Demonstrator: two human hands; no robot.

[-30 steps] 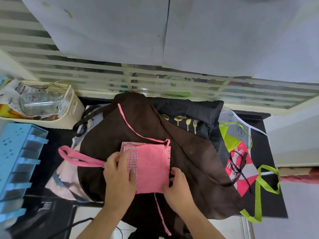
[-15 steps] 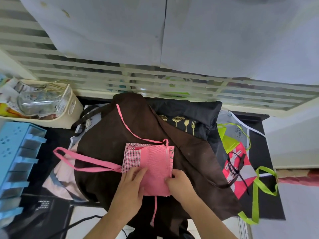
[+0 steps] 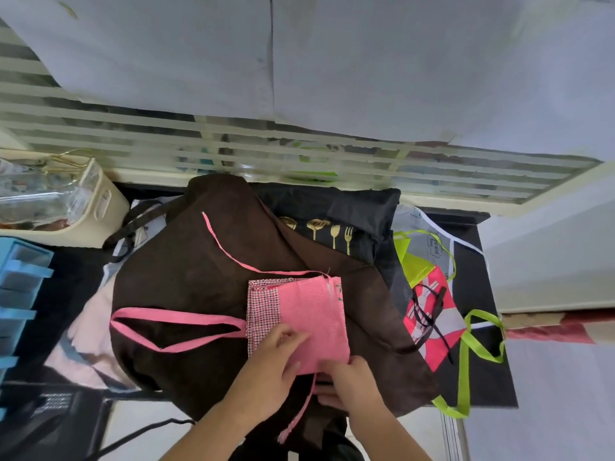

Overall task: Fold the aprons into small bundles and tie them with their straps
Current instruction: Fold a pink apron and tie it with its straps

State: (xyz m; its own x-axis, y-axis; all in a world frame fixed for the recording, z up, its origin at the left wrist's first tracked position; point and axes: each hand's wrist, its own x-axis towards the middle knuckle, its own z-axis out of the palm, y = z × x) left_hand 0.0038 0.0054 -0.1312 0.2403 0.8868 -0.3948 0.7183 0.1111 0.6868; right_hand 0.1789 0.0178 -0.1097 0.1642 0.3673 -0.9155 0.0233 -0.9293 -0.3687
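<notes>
A black table (image 3: 472, 387) stood against a window (image 3: 233, 144) crossed by pale horizontal slats, with large white sheets (image 3: 332, 61) covering the upper panes. Soft daylight came through. A cream basket (image 3: 106, 207) sat at the left, beside a blue plastic rack (image 3: 23, 287). A pale wall (image 3: 549, 267) rose at the right.

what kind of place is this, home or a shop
Most likely a home workspace, though that is a guess: a small black table set by a slatted window, piled with aprons, with a cream storage basket of clutter beside it.
</notes>
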